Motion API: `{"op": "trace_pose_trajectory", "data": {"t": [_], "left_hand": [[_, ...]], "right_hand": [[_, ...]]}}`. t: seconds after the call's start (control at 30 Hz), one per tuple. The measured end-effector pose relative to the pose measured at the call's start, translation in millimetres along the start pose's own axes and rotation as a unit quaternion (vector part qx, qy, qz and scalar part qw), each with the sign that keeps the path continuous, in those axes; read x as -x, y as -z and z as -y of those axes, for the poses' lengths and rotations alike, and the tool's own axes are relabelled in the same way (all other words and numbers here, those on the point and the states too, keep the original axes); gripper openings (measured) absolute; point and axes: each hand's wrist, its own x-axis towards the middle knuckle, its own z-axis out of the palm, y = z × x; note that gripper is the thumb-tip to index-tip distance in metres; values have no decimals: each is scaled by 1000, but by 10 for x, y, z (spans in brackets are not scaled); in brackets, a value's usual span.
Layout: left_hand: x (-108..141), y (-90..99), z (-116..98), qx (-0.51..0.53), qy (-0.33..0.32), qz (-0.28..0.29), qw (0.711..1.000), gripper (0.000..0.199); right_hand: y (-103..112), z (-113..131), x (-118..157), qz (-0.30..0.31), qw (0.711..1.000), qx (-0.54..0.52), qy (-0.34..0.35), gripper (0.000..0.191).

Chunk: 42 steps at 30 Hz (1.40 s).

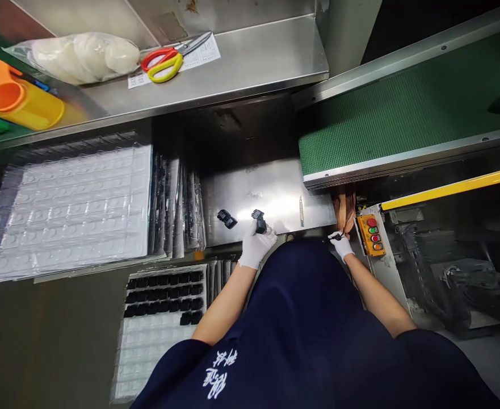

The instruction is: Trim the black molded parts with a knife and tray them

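Observation:
My left hand [255, 249], in a white glove, is closed around a black molded plastic part [258, 220] at the front edge of the metal table [270, 184]. A second dark plastic part [227, 218] lies on the metal a little to the left. Off to the right, my gloved right hand [342, 246] pinches a small, thin black piece [336, 236], whose exact kind I cannot make out. Just above that hand hangs a brown bag [345, 211]. A slim cutter knife [301, 211] rests on the table between the two hands.
Stacked clear trays [83, 204] stand at left; a lower tray [156, 346] holds rows of black parts. A green conveyor [386, 125] and a button box [371, 234] are at right. Scissors [162, 63], a filled plastic bag [83, 57] and a yellow cup [41, 108] sit on the shelf.

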Motion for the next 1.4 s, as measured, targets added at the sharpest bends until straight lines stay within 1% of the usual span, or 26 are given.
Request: {"op": "trace_pose_trajectory", "data": {"t": [0.1,0.17,0.23,0.3,0.37,0.47,0.5,0.57,0.67,0.73,0.8,0.83,0.9,0.93,0.97,1.03,1.07,1.1,1.17,1.23,1.27,1.33,1.4], "left_hand": [[260,-177,-21,11,11,35,999,51],[432,-296,-39,22,34,77,996,57],[582,-404,-68,34,59,116,991,63],[700,-488,-108,37,74,131,988,65],[780,-542,-154,27,78,134,988,65],[825,-566,-213,-15,60,150,987,67],[820,-561,-225,-40,43,161,985,67],[785,-537,-232,-104,-13,182,978,62],[704,-495,-211,-199,-104,184,957,55],[659,-479,-196,-257,-141,169,941,57],[637,-478,-201,-320,-176,146,920,58],[636,-479,-214,-350,-196,129,907,57],[647,-480,-257,-407,-244,88,876,52],[657,-475,-285,-434,-271,69,857,49],[668,-468,-315,-459,-296,56,836,47],[696,-443,-377,-500,-333,47,798,46],[712,-430,-406,-511,-342,49,787,47],[731,-417,-434,-514,-341,56,785,50],[780,-400,-491,-501,-322,81,799,56],[843,-399,-565,-485,-302,119,812,62],[879,-405,-612,-484,-301,146,808,62],[955,-430,-723,-501,-321,192,780,55],[1031,-469,-839,-534,-346,225,738,38]], "right_hand": [[-212,-30,-192,-20,997,-48,-55,36],[-326,8,-264,-13,993,-70,-92,40],[-403,85,-286,6,989,-84,-125,42],[-428,197,-258,29,985,-83,-148,44],[-398,341,-183,51,983,-70,-160,48],[-309,617,-8,82,983,-32,-158,56],[-288,727,61,91,984,-16,-152,58],[-285,984,219,102,986,9,-133,61],[-398,1493,532,110,990,17,-92,60],[-536,1910,794,127,991,-5,-39,59],[-699,2331,1059,167,981,-64,71,59],[-782,2520,1173,180,976,-74,101,57],[-935,2811,1339,191,972,-69,122,56],[-999,2906,1387,185,973,-58,122,55],[-1051,2971,1416,176,976,-50,120,55],[-1123,3032,1437,167,978,-50,113,55],[-1143,3042,1440,171,978,-60,106,55],[-1155,3048,1446,185,975,-74,99,55],[-1160,3063,1467,227,964,-107,89,56],[-1152,3093,1502,268,949,-137,91,58],[-1148,3112,1520,283,943,-146,95,58],[-1141,3148,1551,299,936,-151,104,59],[-1144,3173,1567,304,936,-141,110,61]]}}
